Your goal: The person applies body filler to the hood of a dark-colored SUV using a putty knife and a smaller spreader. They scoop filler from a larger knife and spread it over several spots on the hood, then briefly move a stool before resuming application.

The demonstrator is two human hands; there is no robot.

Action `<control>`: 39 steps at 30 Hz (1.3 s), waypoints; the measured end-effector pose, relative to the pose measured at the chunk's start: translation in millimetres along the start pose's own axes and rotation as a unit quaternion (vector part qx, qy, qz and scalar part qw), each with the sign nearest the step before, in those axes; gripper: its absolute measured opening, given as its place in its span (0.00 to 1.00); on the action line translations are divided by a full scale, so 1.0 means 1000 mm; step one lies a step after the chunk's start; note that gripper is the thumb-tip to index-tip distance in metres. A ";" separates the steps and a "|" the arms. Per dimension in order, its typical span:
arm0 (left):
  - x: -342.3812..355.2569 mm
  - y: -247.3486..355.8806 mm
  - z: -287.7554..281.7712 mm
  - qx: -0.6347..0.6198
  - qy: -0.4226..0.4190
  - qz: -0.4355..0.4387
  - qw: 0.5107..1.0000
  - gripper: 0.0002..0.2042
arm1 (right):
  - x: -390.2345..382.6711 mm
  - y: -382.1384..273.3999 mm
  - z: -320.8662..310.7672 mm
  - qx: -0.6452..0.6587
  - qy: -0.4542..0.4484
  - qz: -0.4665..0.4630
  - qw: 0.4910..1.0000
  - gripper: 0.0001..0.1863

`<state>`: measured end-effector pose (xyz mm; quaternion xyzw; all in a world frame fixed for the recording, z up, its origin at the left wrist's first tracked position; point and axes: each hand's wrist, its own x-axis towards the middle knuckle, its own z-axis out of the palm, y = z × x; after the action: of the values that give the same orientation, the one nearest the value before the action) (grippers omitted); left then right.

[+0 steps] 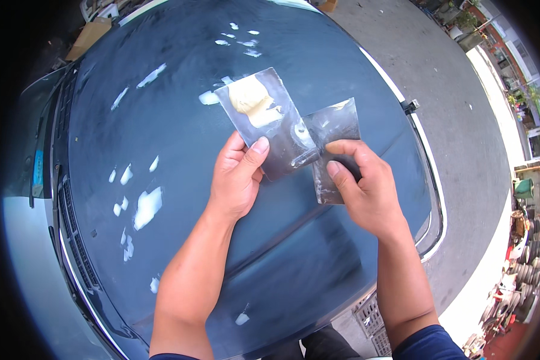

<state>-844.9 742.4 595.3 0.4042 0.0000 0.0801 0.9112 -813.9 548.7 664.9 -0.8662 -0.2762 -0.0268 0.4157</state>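
Note:
My left hand (240, 174) grips a flat, dark rectangular plate (279, 147) by its lower left edge, thumb on top. A mound of cream-coloured filler paste (250, 99) sits on the plate's upper part, with smears lower down. In my right hand (366, 186) is a thin grey putty spreader (336, 123), its upper corner streaked with pale paste. The spreader's left edge meets or overlaps the plate's right edge. Both are held above a dark blue car hood (294, 228), which carries several white filler patches (148, 208).
The windshield (39, 135) and a vent grille (75, 234) lie along the hood's left side. Grey pavement (426, 66) runs along the right. A cardboard piece (90, 37) is at upper left. Stacked metal parts (525, 273) and a green container (524, 189) stand far right.

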 end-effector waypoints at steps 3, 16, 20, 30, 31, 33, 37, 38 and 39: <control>0.003 0.001 0.002 0.023 0.049 0.016 0.998 0.15 | 0.004 -0.010 -0.021 -0.017 0.044 0.025 0.999 0.33; 0.002 0.000 0.006 0.108 0.074 0.056 0.990 0.14 | 0.040 -0.022 0.011 -0.279 -0.046 -0.146 0.948 0.33; 0.001 0.000 0.005 0.106 0.060 0.033 0.992 0.14 | 0.047 -0.033 0.030 -0.266 -0.020 -0.183 0.946 0.27; -0.001 -0.004 0.004 0.135 0.058 0.032 0.989 0.14 | 0.046 -0.033 0.042 -0.290 -0.030 -0.169 0.941 0.22; -0.001 -0.004 0.003 0.131 0.050 0.032 0.990 0.14 | 0.046 -0.034 0.040 -0.286 -0.042 -0.164 0.943 0.21; -0.002 -0.004 0.002 0.133 0.047 0.035 0.989 0.14 | 0.045 -0.035 0.035 -0.280 -0.062 -0.158 0.945 0.20; 0.000 -0.008 0.003 0.132 0.061 0.040 0.989 0.13 | 0.047 -0.034 0.027 -0.270 -0.082 -0.154 0.947 0.20; 0.000 -0.009 0.003 0.125 0.063 0.040 0.989 0.13 | 0.047 -0.033 0.026 -0.267 -0.084 -0.152 0.948 0.20; 0.001 -0.009 0.002 0.122 0.060 0.042 0.990 0.13 | 0.047 -0.032 0.025 -0.269 -0.084 -0.150 0.948 0.20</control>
<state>-842.8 734.6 590.0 0.5061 0.0474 0.1420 0.8494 -794.5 604.4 684.0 -0.8933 -0.4197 -0.0890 0.1337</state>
